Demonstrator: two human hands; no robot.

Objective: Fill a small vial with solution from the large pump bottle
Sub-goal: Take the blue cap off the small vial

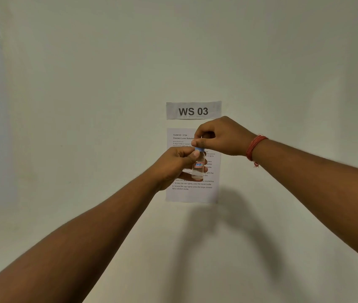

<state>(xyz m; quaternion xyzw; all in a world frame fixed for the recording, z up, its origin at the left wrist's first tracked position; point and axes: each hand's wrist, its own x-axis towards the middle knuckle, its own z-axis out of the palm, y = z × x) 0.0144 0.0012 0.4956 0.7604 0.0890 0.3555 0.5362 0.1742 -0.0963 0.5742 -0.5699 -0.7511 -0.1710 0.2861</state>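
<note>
With the left hand [174, 164] gripping the vial [198, 166] upright, the right hand [219, 136] pinching the blue cap [199, 149] should turn it squarely, without tilting.

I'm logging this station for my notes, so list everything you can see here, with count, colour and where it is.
Vial: one, clear with a red-edged label, held up mid-frame.
Cap: one, blue, on the vial's top.
WS 03 sign: one, white with black letters, on the wall.
Instruction sheet: one, white, below the sign.
Thread wristband: one, red, right wrist.
Left hand: one, grips the vial's body.
Right hand: one, pinches the cap.
</note>
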